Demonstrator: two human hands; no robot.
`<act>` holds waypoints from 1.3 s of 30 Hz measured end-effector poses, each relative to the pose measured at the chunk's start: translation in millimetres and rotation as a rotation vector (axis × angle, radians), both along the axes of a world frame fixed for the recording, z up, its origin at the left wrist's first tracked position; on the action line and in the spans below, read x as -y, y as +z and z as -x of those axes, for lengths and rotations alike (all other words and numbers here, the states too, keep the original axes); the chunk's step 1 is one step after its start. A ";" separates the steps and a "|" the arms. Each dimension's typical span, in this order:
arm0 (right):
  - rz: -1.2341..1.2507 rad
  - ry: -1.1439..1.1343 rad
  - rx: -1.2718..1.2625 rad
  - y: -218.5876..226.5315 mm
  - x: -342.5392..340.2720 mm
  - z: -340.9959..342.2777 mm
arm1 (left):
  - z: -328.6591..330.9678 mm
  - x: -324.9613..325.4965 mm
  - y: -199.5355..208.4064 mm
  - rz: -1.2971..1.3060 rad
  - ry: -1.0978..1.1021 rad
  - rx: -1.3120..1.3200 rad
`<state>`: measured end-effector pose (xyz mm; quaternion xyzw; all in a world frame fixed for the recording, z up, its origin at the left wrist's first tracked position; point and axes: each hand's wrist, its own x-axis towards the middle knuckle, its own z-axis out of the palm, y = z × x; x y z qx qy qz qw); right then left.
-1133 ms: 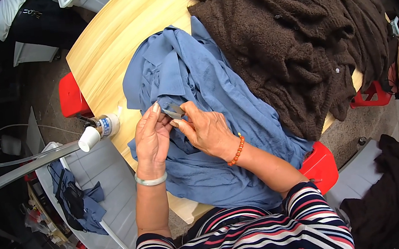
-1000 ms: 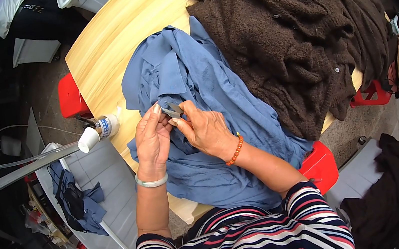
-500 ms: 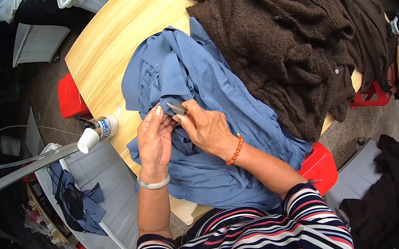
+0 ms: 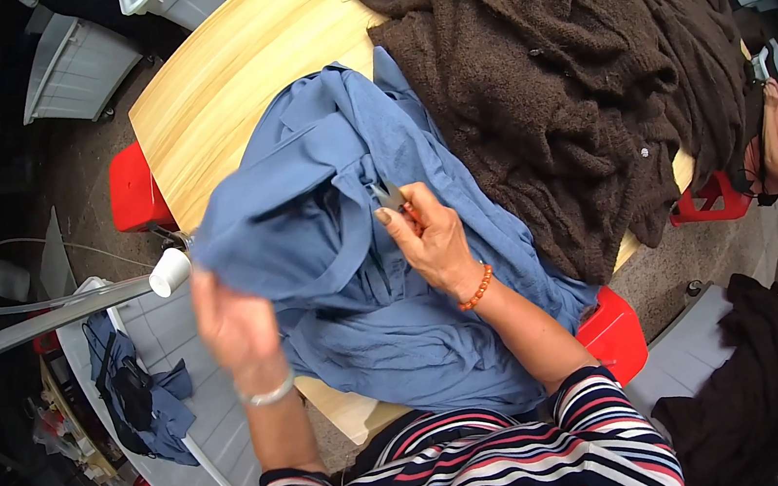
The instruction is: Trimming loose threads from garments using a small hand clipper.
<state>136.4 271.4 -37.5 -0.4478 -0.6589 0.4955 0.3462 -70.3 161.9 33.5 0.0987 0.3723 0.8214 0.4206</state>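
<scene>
While the right grip [image 4: 434,245] clasps red-handled snips [image 4: 394,201], blue garment [image 4: 400,330] lies beneath | left grip [image 4: 238,330]: at garment's edge, blurred, hold unclear

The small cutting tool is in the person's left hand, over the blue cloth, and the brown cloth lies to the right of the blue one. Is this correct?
Not quite: the hand is wrong. The head view shows the small cutting tool in the person's right hand, over the blue cloth, and the brown cloth lies to the right of the blue one.
</scene>
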 end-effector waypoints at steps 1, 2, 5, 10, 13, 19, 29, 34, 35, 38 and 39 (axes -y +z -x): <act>-0.007 -0.007 0.016 0.4 -2.3 -3.9 | 16.5 30.7 -0.5 -0.118 -0.067 -0.048; -0.010 0.001 0.018 0.6 -2.6 -5.5 | 24.2 59.4 8.4 -0.202 -0.116 -0.076; -0.132 0.051 0.104 -3.5 2.3 -6.2 | 27.0 126.6 35.4 -0.205 -0.054 -0.049; -0.135 0.407 0.053 -2.8 54.4 28.9 | 49.0 220.8 6.4 -0.133 0.168 -0.005; -0.059 0.890 0.129 -6.2 110.1 38.7 | 61.6 288.1 -45.2 0.055 0.307 0.018; -0.135 1.146 0.141 -16.3 144.9 29.4 | 43.6 276.9 -108.4 0.703 0.617 0.337; -0.120 0.439 0.270 -12.9 70.9 9.3 | 7.1 84.2 -93.9 0.749 -0.103 -0.954; -0.153 0.927 0.351 -4.7 107.4 -5.6 | 8.8 -4.7 -114.5 1.064 -0.247 -0.782; -0.151 0.926 0.349 -4.8 109.5 -4.8 | 14.0 -8.0 -128.7 1.066 -0.248 -0.784; -0.139 0.891 0.307 -8.2 109.5 -5.3 | 19.2 -12.1 -154.3 1.315 -0.309 -1.016; -0.123 0.877 0.310 -10.2 106.9 -5.7 | 17.3 -11.2 -158.4 1.334 -0.286 -1.030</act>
